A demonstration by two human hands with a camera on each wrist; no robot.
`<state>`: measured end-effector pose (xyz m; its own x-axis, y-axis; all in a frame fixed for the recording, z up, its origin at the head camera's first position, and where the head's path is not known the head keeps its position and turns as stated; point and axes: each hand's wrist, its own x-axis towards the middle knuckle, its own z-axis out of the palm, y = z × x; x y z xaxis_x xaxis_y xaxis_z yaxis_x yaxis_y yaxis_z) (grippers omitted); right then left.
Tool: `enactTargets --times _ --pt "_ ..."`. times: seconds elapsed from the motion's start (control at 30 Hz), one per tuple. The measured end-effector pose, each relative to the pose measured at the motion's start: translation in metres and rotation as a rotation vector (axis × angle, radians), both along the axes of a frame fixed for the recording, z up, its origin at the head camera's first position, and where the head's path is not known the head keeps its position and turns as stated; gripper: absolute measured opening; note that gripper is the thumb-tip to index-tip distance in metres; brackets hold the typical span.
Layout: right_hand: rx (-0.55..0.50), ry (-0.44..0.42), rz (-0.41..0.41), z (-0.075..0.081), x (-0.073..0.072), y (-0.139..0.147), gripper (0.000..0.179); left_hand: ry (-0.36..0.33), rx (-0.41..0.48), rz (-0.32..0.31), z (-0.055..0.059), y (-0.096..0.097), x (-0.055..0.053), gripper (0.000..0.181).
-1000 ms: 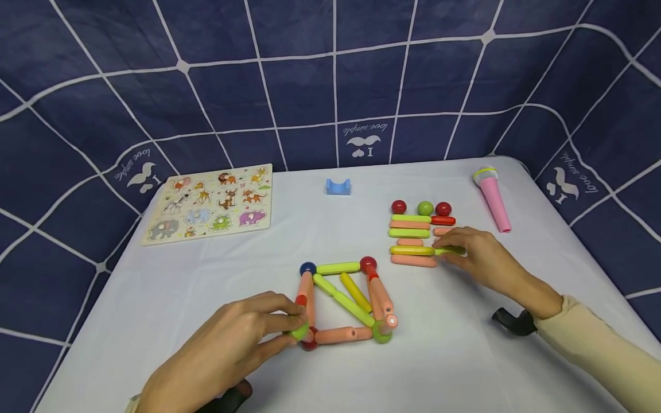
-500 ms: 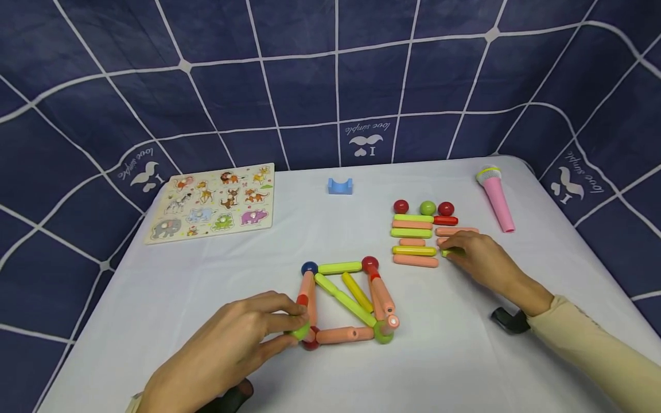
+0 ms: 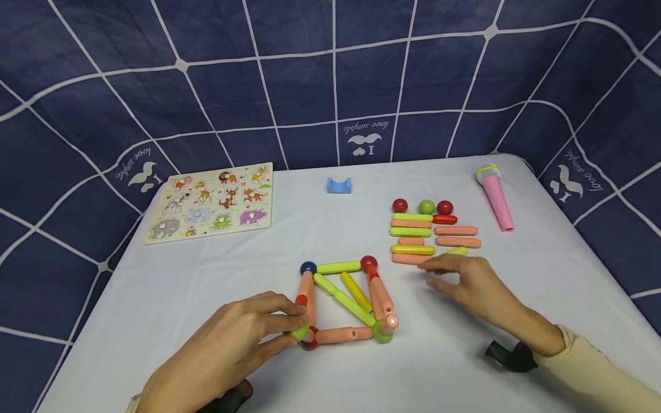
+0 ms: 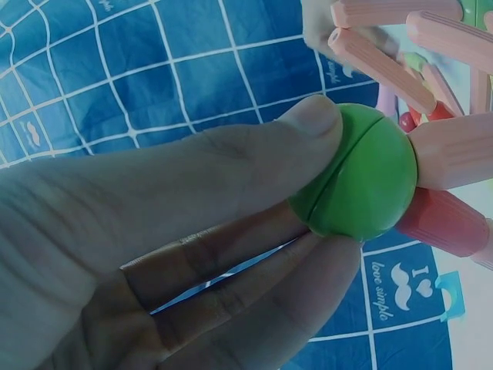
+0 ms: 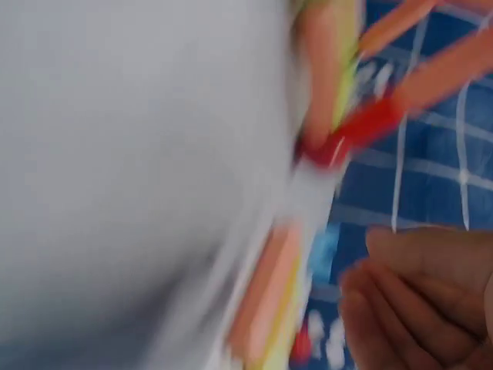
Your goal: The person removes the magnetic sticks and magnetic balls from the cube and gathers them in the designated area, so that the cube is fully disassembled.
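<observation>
A frame of rods and balls lies before me, with a blue ball [image 3: 308, 268], red ball [image 3: 369, 263] and green ball [image 3: 383, 334] at corners. A light-green rod [image 3: 343, 299] crosses it diagonally. At the near left corner my left hand [image 3: 232, 338] pinches another green ball [image 4: 373, 173] between thumb and fingers; a pink rod [image 4: 454, 150] meets it in the left wrist view. My right hand [image 3: 467, 284] hovers between the frame and the loose rods, fingers loosely bent and holding nothing. It partly covers a pink rod [image 3: 408, 259]; a light-green rod [image 3: 458, 251] lies just beyond.
Loose pink, yellow, green and red rods lie in rows at right, below a line of two red balls [image 3: 400, 205] and a green ball [image 3: 426, 207]. A pink toy microphone [image 3: 497, 198], blue cradle-shaped piece [image 3: 338, 186] and animal puzzle board [image 3: 212, 203] stand farther back.
The right hand has let go of the light-green rod, leaving it at the right of the rows, and moved nearer and slightly left. The left hand keeps its pinch in place.
</observation>
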<state>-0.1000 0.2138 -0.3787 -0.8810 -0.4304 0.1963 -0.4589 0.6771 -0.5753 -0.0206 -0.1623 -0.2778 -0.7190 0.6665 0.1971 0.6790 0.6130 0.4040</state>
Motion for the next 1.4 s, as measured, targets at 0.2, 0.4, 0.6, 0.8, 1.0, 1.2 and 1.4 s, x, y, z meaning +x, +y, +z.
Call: enactTargets --times 0.2,0.4,0.6,0.8,1.0,1.2,1.4 --pt "-0.013 -0.266 0.140 -0.012 0.024 -0.004 0.025 -0.018 -0.002 0.017 0.001 0.000 0.001 0.030" --pt "-0.048 -0.332 0.091 -0.020 0.024 0.008 0.022 -0.004 -0.003 0.033 0.001 -0.001 0.001 0.030" --pt "-0.171 -0.386 0.177 -0.022 0.035 -0.015 0.031 -0.010 -0.002 0.028 0.002 -0.001 0.001 0.030" --pt "-0.296 -0.305 0.256 -0.027 0.045 -0.042 0.032 -0.030 -0.004 0.027 0.002 -0.002 0.001 0.031" --pt "-0.323 -0.214 0.273 -0.030 0.045 -0.055 0.029 -0.062 -0.026 0.024 0.002 -0.002 0.000 0.031" --pt "-0.350 -0.117 0.323 -0.031 0.047 -0.060 0.029 -0.066 -0.032 0.016 0.002 -0.002 -0.001 0.031" --pt "-0.345 -0.105 0.354 -0.030 0.048 -0.058 0.024 -0.053 -0.034 0.012 0.002 -0.001 -0.001 0.031"
